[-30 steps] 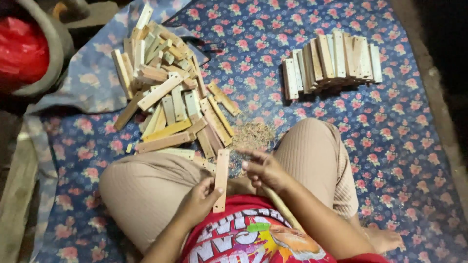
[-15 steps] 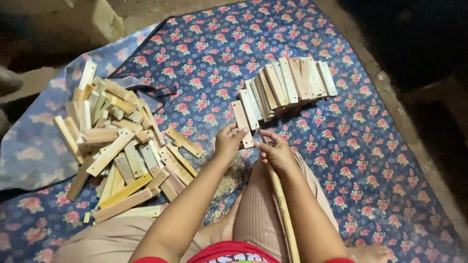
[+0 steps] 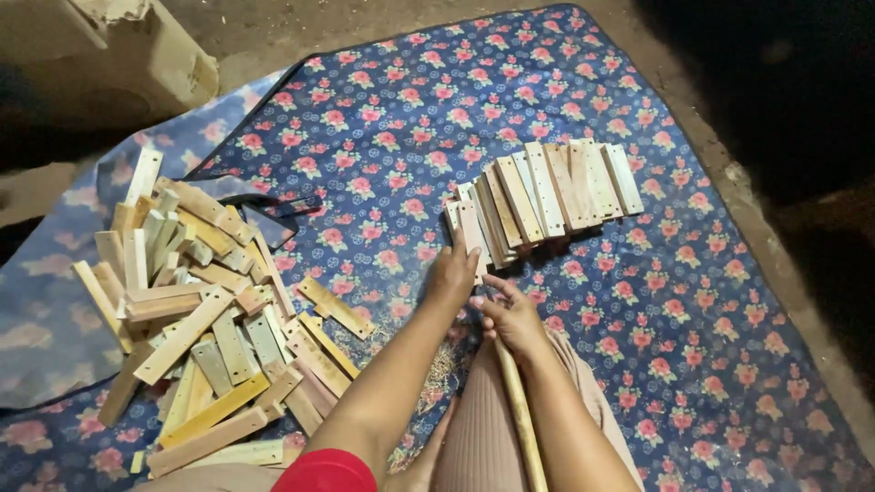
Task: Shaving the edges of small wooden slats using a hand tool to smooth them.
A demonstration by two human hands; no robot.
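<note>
the right hand (image 3: 512, 319) sits nearest, fingers wrapped round a long stick (image 3: 521, 421) lying along the leg. just beyond, the left hand (image 3: 453, 271) has its fingers closed on a wooden slat (image 3: 471, 233) at the near end of the leaning row of slats (image 3: 547, 193). a loose pile of slats (image 3: 196, 310) lies left on the flowered mat (image 3: 693, 301).

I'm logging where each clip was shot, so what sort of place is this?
Probably an informal, home-style woodworking spot on the ground. A blue rose-patterned floor mat lies on bare dirt, with a loose heap of flat wooden slats and a neat leaning row of wooden slats on it.
</note>
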